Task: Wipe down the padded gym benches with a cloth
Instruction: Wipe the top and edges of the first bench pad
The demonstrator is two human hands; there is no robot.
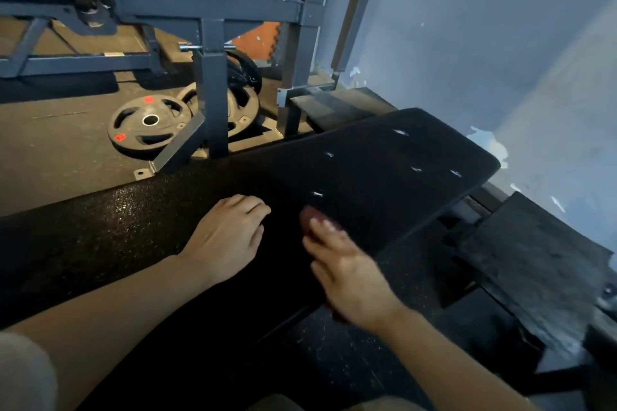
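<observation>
While pressing a dark cloth (309,217) mid-pad with right grip (347,274), bracing left grip (230,237) flat, empty; far end of bench (400,160) seemingly remaining.

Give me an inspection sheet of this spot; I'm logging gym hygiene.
Surface: black padded bench, several small tears showing white.
Job's things: dark reddish cloth under the right hand, mostly hidden and blurred.
Clutter: weight plates on the floor by the grey frame.
Hands: left hand rests on the bench; right hand presses the cloth, fingers straight.
Cables: nothing seen.
Surroundings: blue wall with chipped paint.
</observation>
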